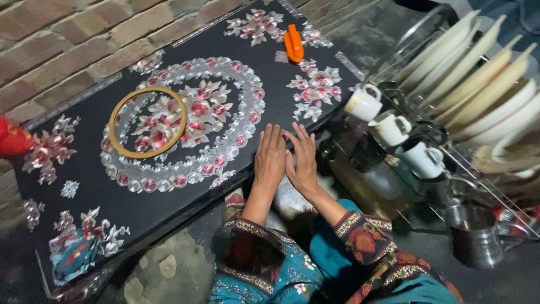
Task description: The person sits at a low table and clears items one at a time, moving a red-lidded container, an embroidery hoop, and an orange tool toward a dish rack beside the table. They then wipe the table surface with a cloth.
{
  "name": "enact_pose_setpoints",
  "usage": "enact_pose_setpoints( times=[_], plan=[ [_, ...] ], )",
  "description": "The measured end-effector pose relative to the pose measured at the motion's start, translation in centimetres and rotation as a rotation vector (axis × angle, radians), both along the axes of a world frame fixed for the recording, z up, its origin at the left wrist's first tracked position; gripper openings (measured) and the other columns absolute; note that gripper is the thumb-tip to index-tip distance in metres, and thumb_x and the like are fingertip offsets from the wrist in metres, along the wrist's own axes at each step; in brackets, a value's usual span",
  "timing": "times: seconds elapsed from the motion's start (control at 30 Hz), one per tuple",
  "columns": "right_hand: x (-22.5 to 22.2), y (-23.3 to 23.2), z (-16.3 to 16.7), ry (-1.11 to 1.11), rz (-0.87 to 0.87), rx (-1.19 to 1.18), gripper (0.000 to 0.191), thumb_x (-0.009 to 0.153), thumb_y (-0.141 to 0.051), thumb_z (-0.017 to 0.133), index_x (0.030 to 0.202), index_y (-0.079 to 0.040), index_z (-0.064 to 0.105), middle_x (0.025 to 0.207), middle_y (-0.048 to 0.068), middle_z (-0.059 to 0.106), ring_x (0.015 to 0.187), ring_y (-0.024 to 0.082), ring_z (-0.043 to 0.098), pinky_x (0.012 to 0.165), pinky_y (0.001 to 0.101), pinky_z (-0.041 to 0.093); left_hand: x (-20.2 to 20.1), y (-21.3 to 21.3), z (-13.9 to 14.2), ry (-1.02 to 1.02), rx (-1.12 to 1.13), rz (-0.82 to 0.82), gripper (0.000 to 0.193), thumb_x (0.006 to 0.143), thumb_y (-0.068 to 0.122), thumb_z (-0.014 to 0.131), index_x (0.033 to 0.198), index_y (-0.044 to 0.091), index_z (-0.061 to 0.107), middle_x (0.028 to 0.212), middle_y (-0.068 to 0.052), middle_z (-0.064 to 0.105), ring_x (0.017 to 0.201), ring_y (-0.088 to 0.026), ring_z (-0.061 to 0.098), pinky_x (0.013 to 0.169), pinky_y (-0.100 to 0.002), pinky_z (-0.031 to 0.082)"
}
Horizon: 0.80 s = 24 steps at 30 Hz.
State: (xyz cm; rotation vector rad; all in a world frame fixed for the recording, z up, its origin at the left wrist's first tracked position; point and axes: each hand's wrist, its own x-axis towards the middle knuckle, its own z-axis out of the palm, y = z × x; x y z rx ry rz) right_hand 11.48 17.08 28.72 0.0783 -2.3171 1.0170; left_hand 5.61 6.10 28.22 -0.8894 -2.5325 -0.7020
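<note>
My left hand (270,157) and my right hand (301,157) lie flat, side by side, fingers stretched and close together, on the near edge of a black table (84,169) decorated with silver and red flower patterns. Neither hand holds anything. A thin yellow-brown ring (116,115) lies on the table to the left of my hands, well out of reach of the fingers. An orange plastic object (293,45) lies on the far end of the table beyond my hands. My sleeves are teal with embroidered cuffs.
A wire dish rack (467,163) stands to the right, holding several cream plates (478,73) upright and three white cups (388,126) on its near side. A metal cup (475,233) sits below it. A brick wall (56,39) runs behind the table. A red object (12,138) shows at the left edge.
</note>
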Motion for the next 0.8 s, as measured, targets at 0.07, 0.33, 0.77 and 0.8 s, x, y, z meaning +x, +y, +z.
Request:
enact_pose_setpoints(
  times=[0.07,0.33,0.77,0.8],
  plan=[
    [-1.0,-1.3,-1.2,0.011,0.015,-0.008,0.049,0.096,-0.006,0.057,0.144,-0.005,0.053,0.161,0.019,0.041,0.154,0.040,0.033,0.127,0.0586,0.018,-1.2,-1.5,-0.6,-0.026,0.011,0.010,0.050,0.084,0.006,0.065,0.130,-0.009,0.059,0.143,-0.025,0.055,0.141,-0.043,0.045,0.119,-0.053,0.035],
    [-4.9,-5.6,-5.4,0.059,0.103,0.012,0.051,0.096,-0.005,0.059,0.146,-0.004,0.049,0.161,0.020,0.040,0.154,0.040,0.034,0.127,0.0554,0.025,-5.6,-7.9,-3.8,-0.017,-0.018,0.181,0.050,0.083,-0.002,0.064,0.132,-0.006,0.059,0.143,-0.023,0.057,0.140,-0.043,0.047,0.119,-0.051,0.035],
    [-9.7,-12.9,-7.5,0.018,0.239,0.154,0.058,0.092,-0.004,0.062,0.148,-0.005,0.047,0.161,0.019,0.040,0.153,0.039,0.034,0.126,0.0543,0.025,-11.8,-19.8,-7.5,-0.033,-0.027,0.426,0.045,0.086,-0.001,0.057,0.131,-0.007,0.061,0.139,-0.024,0.059,0.137,-0.042,0.050,0.117,-0.051,0.037],
    [-10.0,-13.7,-7.6,0.016,0.258,0.160,0.058,0.092,-0.004,0.062,0.149,-0.005,0.047,0.161,0.019,0.040,0.153,0.040,0.034,0.126,0.0546,0.025,-12.2,-20.8,-7.6,-0.038,-0.036,0.445,0.045,0.086,-0.001,0.056,0.131,-0.007,0.061,0.139,-0.023,0.060,0.137,-0.042,0.050,0.117,-0.051,0.037]
  ],
)
